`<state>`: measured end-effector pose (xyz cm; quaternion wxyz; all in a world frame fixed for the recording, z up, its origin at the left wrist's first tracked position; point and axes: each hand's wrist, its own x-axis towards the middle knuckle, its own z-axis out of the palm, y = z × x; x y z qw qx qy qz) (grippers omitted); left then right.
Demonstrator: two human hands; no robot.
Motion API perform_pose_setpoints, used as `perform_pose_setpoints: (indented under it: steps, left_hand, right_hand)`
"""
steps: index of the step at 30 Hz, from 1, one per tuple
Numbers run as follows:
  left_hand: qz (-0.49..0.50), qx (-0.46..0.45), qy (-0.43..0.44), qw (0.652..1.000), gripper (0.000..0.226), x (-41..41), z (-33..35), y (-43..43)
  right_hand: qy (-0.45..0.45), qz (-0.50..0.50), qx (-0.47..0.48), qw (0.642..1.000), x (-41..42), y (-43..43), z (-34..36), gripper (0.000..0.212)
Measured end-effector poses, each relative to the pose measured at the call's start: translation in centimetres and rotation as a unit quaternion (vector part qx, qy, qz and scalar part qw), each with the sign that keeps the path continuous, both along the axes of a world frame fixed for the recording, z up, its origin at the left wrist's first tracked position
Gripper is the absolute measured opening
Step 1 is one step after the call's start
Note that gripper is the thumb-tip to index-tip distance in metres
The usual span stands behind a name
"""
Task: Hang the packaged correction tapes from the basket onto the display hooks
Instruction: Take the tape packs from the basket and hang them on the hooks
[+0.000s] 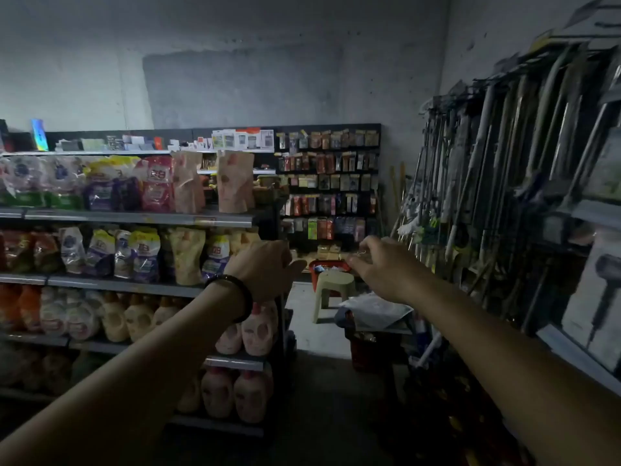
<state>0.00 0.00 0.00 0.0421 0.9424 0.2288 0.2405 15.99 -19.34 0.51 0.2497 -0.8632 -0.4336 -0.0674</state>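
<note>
While the left hand (265, 269) and right hand (378, 265) reach mid-frame, grips unclear, the red plastic basket (322, 263) holds blurred packets (334, 269); labels illegible.

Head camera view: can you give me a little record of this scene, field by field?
Place: dim shop aisle
Left hand: stretched forward, dark bracelet on the wrist; grip unclear
Right hand: stretched forward, fingers curled, small glint at fingertips; too dim to identify
Basket: red, on a pale stool at the aisle's end
Display hooks: dark panel above the basket, rows of hanging packets
Shelves: on the left, pouches and bottles
Mops: long-handled, racked on the right
</note>
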Motion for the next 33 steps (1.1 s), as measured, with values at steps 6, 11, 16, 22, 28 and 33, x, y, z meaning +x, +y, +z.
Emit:
perform_pose_setpoints:
  steps: [6, 11, 16, 22, 28, 33]
  left_hand:
    - [0.003, 0.022, 0.027, 0.999, 0.028, 5.7, 0.7, 8.6]
    - [-0.045, -0.023, 0.008, 0.999, 0.021, 11.7, -0.5, 14.9]
    - [-0.033, -0.019, 0.047, 0.998, 0.024, 18.3, -1.2, 19.5]
    - [-0.035, -0.045, 0.06, 0.997, 0.028, 28.3, -2.2, 25.5]
    - [0.002, -0.061, 0.063, 0.996, 0.04, 39.2, -2.1, 31.2]
    - [0.021, -0.058, 0.058, 0.996, 0.035, 47.2, -2.3, 35.5]
  right_hand:
    - [-0.014, -0.007, -0.032, 0.999, 4.1, 9.7, 1.0, 0.068]
    - [-0.018, -0.017, -0.025, 0.999, 8.7, 15.6, 0.6, 0.061]
    - [-0.005, -0.024, -0.018, 1.0, 15.5, 20.2, -0.9, 0.058]
    - [0.014, -0.027, -0.009, 1.0, 26.2, 25.2, -2.9, 0.056]
    - [0.03, -0.021, -0.011, 0.999, 38.9, 31.3, -3.2, 0.059]
    - [0.037, -0.006, -0.026, 0.999, 48.1, 37.1, -3.8, 0.058]
